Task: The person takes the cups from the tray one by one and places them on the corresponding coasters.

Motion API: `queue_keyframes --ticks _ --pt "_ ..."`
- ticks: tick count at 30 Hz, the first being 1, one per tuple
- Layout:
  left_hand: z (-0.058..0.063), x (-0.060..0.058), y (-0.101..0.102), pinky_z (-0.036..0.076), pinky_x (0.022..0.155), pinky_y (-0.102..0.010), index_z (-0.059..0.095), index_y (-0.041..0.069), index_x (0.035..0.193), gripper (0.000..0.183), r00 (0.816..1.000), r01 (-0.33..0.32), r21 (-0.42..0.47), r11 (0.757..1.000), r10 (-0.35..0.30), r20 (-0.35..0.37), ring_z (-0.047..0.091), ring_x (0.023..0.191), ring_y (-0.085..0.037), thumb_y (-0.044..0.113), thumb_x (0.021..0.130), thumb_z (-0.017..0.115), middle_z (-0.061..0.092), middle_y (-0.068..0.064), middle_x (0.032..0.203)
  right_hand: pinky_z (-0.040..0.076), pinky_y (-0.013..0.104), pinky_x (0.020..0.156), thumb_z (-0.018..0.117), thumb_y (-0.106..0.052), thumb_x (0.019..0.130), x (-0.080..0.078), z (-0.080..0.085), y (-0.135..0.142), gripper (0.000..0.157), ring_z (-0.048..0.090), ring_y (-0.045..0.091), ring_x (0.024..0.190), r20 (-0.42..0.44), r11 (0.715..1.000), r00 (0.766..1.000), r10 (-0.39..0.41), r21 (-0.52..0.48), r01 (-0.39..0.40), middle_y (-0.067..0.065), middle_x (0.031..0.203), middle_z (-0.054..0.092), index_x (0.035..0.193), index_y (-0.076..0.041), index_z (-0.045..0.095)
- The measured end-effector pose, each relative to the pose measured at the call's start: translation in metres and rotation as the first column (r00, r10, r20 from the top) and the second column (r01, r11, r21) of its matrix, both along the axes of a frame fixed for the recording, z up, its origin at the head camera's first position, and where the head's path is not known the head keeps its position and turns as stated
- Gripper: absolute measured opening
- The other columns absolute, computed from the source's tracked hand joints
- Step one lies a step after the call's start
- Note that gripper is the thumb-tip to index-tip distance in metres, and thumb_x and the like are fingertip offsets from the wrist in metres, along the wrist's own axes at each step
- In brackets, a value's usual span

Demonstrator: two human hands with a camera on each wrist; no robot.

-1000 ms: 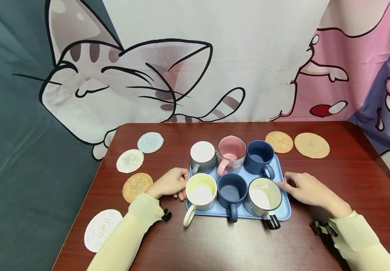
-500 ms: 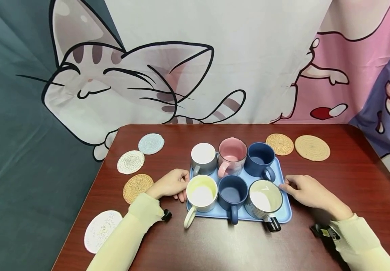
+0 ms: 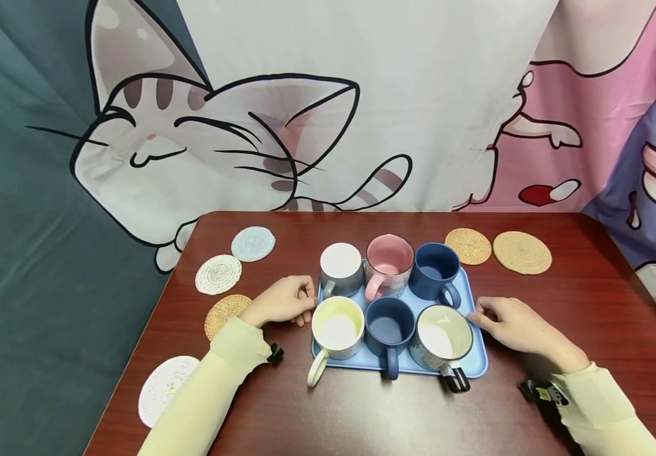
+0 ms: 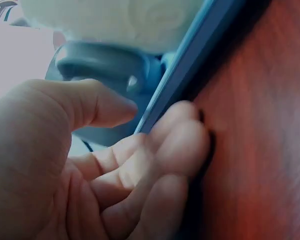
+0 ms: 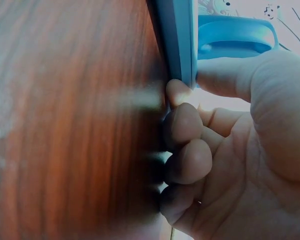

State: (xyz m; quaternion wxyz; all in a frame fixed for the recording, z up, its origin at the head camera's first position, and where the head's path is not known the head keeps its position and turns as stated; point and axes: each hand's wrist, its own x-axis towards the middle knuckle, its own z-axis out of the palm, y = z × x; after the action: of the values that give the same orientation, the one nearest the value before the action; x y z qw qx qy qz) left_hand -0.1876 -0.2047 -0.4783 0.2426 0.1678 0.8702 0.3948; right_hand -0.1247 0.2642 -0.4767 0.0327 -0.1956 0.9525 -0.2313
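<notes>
A light blue tray (image 3: 479,354) on the table bears two rows of mugs. Its back row has a grey-and-white mug (image 3: 342,269), a pink mug (image 3: 389,263) and a dark blue mug (image 3: 435,272). In front stand a pale yellow mug (image 3: 337,327), another dark blue mug (image 3: 389,326) and a cream mug (image 3: 441,337) with a black-tipped handle. My left hand (image 3: 285,300) is beside the tray's left edge, thumb apart from the rim and fingers loosely bent in the left wrist view. My right hand (image 3: 513,324) pinches the tray's right rim between thumb and forefinger.
Round woven coasters lie on the table: a light blue one (image 3: 253,244), a cream one (image 3: 218,274), a tan one (image 3: 224,315) and a white one (image 3: 164,387) at left, two straw ones (image 3: 468,246) at back right. A printed cloth (image 3: 419,95) hangs behind.
My left hand has loosened from the tray's left rim and shifted slightly up and away. My right hand keeps its pinch. The tray and mugs have stayed in place; the head view tilts slightly.
</notes>
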Motion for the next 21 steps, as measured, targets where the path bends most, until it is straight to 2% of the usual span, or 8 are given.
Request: queue_keyframes --ticks 2,4,6,10,13,16,18,21 --pt "0.003 -0.003 -0.003 0.055 0.056 -0.028 0.060 0.014 0.090 0.007 0.997 -0.023 -0.049 0.999 0.019 -0.081 0.069 0.054 -0.014 0.016 0.096 0.060 0.071 0.001 0.065 0.029 0.021 0.057 0.073 -0.023 0.096 0.000 -0.001 0.000 0.035 0.035 -0.002 0.057 -0.002 1.000 1.000 -0.001 0.002 0.001 -0.015 0.062 0.035 0.071 -0.024 0.049" --pt "0.005 -0.006 -0.006 0.053 0.057 -0.029 0.060 0.018 0.088 0.008 0.981 -0.061 -0.115 0.991 0.038 -0.190 0.067 0.055 -0.011 0.020 0.095 0.063 0.069 0.005 0.065 0.029 0.021 0.057 0.073 -0.024 0.096 0.000 -0.001 0.001 0.035 0.035 -0.002 0.057 0.000 1.000 1.000 -0.003 0.001 0.003 -0.015 0.062 0.035 0.071 -0.024 0.049" --pt "0.007 -0.010 -0.010 0.049 0.057 -0.029 0.059 0.020 0.088 0.009 0.951 -0.106 -0.185 0.977 0.046 -0.305 0.063 0.055 -0.009 0.023 0.094 0.065 0.066 0.008 0.065 0.029 0.021 0.057 0.073 -0.024 0.097 -0.001 -0.002 0.001 0.035 0.035 -0.002 0.057 0.001 1.000 1.000 -0.002 -0.002 0.002 -0.015 0.062 0.035 0.071 -0.024 0.049" --pt "0.011 -0.017 -0.016 0.044 0.055 -0.030 0.059 0.021 0.089 0.010 0.870 -0.197 -0.286 0.938 0.033 -0.492 0.055 0.057 -0.010 0.026 0.091 0.068 0.060 0.010 0.067 0.029 0.020 0.057 0.073 -0.024 0.097 -0.001 -0.002 0.002 0.035 0.035 -0.002 0.057 0.004 1.000 1.000 -0.004 -0.006 0.004 -0.015 0.061 0.035 0.071 -0.024 0.049" --pt "0.011 -0.024 -0.020 0.043 0.054 -0.030 0.059 0.018 0.089 0.010 0.826 -0.228 -0.315 0.921 0.011 -0.564 0.054 0.057 -0.011 0.025 0.090 0.067 0.059 0.010 0.066 0.029 0.020 0.056 0.073 -0.024 0.096 0.000 -0.001 0.002 0.035 0.035 -0.002 0.056 0.003 1.000 1.000 -0.006 -0.007 0.006 -0.015 0.061 0.035 0.071 -0.024 0.049" --pt "0.009 -0.030 -0.025 0.042 0.053 -0.031 0.058 0.016 0.088 0.011 0.791 -0.252 -0.326 0.911 -0.001 -0.612 0.054 0.056 -0.015 0.023 0.090 0.066 0.058 0.007 0.065 0.029 0.020 0.056 0.073 -0.024 0.096 0.000 -0.001 0.001 0.035 0.035 -0.002 0.056 0.001 1.000 1.000 -0.005 -0.009 0.005 -0.015 0.061 0.035 0.070 -0.024 0.049" --pt "0.010 -0.034 -0.028 0.041 0.053 -0.032 0.057 0.015 0.087 0.011 0.774 -0.265 -0.333 0.905 -0.006 -0.633 0.053 0.056 -0.017 0.022 0.090 0.065 0.057 0.006 0.065 0.029 0.020 0.056 0.073 -0.024 0.096 0.000 -0.001 0.001 0.036 0.035 -0.002 0.056 0.000 1.000 1.000 -0.002 -0.010 0.002 -0.016 0.060 0.035 0.070 -0.024 0.049" --pt "0.013 -0.040 -0.032 0.041 0.052 -0.034 0.056 0.014 0.086 0.011 0.759 -0.284 -0.343 0.895 -0.009 -0.651 0.054 0.057 -0.020 0.020 0.090 0.065 0.056 0.003 0.066 0.029 0.020 0.056 0.074 -0.024 0.096 -0.001 -0.002 0.002 0.036 0.035 -0.002 0.056 0.000 1.000 1.000 0.002 -0.013 -0.002 -0.016 0.060 0.035 0.070 -0.024 0.049"
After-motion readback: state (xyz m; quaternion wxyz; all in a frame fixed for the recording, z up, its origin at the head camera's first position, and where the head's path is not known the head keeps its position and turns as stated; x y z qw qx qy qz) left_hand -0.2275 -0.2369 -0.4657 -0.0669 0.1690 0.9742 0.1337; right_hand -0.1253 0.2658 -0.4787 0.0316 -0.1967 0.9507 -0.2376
